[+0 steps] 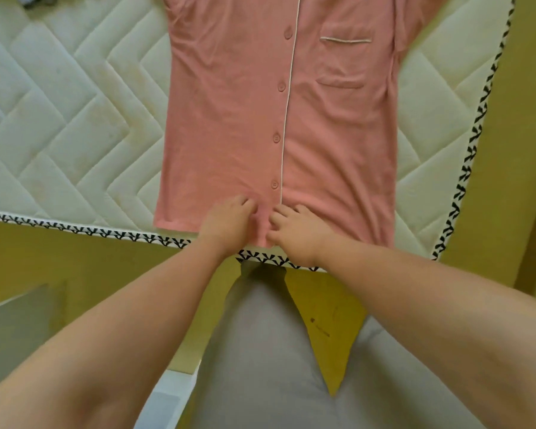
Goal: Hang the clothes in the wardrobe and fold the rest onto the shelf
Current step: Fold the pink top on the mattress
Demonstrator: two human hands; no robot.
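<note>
Mattress (75,119) bears pink shirt (245,103); left hand (226,222) and right hand (297,233) fingers pinch its hem.

Bare quilted mattress (75,125) w/ black-white edge trim (477,144), yellow-green floor (59,255).

top edge chops off the pink shirt (260,103) collar and sleeves, and that dark thing (39,0) top-left is unreadable
</note>
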